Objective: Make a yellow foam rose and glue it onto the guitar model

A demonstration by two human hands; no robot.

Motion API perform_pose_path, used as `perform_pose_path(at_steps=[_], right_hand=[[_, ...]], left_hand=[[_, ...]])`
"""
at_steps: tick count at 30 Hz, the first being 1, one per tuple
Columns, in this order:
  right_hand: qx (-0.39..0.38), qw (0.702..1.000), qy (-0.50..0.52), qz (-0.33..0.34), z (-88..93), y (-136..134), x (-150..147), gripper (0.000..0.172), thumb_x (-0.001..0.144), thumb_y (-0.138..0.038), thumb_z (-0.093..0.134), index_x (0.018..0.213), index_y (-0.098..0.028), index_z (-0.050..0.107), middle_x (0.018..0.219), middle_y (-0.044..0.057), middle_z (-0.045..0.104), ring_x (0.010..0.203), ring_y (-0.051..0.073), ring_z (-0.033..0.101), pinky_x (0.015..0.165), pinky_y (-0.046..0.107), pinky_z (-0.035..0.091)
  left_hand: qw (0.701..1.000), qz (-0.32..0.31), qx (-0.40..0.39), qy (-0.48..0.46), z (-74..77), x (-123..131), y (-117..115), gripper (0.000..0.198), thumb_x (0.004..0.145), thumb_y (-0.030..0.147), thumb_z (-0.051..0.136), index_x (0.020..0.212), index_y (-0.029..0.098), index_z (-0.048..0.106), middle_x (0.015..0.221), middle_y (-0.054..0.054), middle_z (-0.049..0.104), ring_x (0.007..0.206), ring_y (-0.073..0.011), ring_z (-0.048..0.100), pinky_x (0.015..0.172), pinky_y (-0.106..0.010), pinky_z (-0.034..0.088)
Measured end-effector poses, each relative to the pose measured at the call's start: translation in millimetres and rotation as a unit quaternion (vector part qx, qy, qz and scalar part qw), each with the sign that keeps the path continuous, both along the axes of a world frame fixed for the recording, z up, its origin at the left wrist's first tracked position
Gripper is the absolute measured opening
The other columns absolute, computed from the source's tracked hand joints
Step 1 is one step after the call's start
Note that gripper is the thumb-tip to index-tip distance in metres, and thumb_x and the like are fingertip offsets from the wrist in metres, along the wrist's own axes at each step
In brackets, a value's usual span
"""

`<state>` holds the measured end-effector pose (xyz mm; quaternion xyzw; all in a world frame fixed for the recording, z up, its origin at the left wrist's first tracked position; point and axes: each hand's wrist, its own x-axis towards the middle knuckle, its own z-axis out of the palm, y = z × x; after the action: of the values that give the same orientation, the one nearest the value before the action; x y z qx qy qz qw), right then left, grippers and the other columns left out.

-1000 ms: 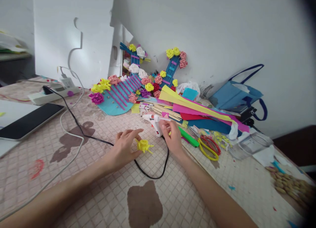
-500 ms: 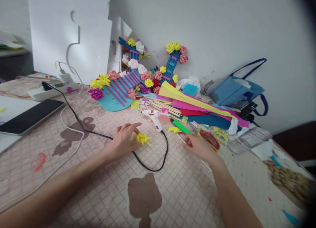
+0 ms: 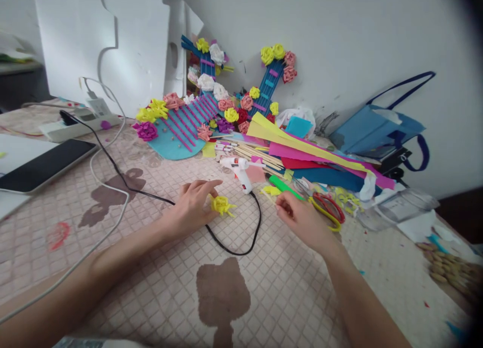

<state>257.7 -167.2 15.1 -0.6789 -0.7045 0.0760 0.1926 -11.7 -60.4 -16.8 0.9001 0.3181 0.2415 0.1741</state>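
My left hand (image 3: pixel 193 205) rests over the table, its thumb and fingers around a small yellow crepe-paper flower (image 3: pixel 222 205). The index finger stretches out above the petals. My right hand (image 3: pixel 302 214) is closed, with its fingers curled together; whatever lies in them is too small to make out. Between the hands, a white hot glue gun (image 3: pixel 238 173) lies on the table, and its black cord (image 3: pixel 241 253) loops towards me. A green marker-like stick (image 3: pixel 283 184) and red-and-yellow scissors (image 3: pixel 329 208) lie just beyond my right hand.
Behind stand guitar-shaped crafts (image 3: pixel 175 137) covered in paper flowers. Wooden sticks (image 3: pixel 260 154) and coloured paper sheets (image 3: pixel 313 152) are piled at the middle back. On the left are a power strip (image 3: pixel 71 127) and a dark tablet-like device (image 3: pixel 47 164). A blue bag (image 3: pixel 381 129) stands at the right.
The thin pale stick seen by my right hand no longer shows below it, and those fingers have lifted and curled. My left hand stays at the yellow flower. The view has shifted slightly.
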Motion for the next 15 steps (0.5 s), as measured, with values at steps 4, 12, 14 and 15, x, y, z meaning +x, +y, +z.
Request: perform_pose_path(at_steps=[4,12,14,15], right_hand=[[0.038,0.994,0.088,0.045,-10.0,2,-28,0.006,0.090,-0.021,0.043,0.090,-0.022,0.048,0.080,0.000,0.061,0.073,0.015,0.060,0.065,0.027,0.044],[0.136,0.984,0.090,0.075,-30.0,7,-71,0.009,0.087,-0.025,0.055,0.095,-0.021,0.054,0.089,0.003,0.058,0.074,0.015,0.057,0.061,0.025,0.045],[0.158,0.980,0.064,0.098,-30.1,8,-80,0.010,0.088,-0.025,0.055,0.096,-0.021,0.055,0.090,0.003,0.057,0.078,0.015,0.058,0.062,0.025,0.045],[0.164,0.980,0.048,0.107,-30.3,9,-84,0.009,0.088,-0.025,0.054,0.096,-0.021,0.055,0.090,0.003,0.057,0.079,0.015,0.058,0.062,0.025,0.045]], left_hand=[[1.000,-0.005,0.004,0.000,0.9,2,-1,0.059,0.074,0.017,0.062,0.127,0.021,0.037,0.105,-0.004,0.062,0.110,-0.0245,0.048,0.093,-0.042,0.031],[1.000,0.000,0.003,-0.026,3.4,1,-4,0.059,0.075,0.022,0.064,0.127,0.022,0.037,0.102,-0.003,0.062,0.107,-0.0236,0.050,0.092,-0.041,0.032],[1.000,-0.002,-0.008,-0.030,5.4,1,-6,0.059,0.075,0.023,0.064,0.128,0.023,0.036,0.103,-0.003,0.062,0.107,-0.0235,0.050,0.091,-0.041,0.033],[0.999,-0.003,-0.014,-0.031,6.4,1,-7,0.060,0.075,0.022,0.064,0.127,0.023,0.036,0.103,-0.003,0.062,0.107,-0.0236,0.051,0.090,-0.041,0.033]])
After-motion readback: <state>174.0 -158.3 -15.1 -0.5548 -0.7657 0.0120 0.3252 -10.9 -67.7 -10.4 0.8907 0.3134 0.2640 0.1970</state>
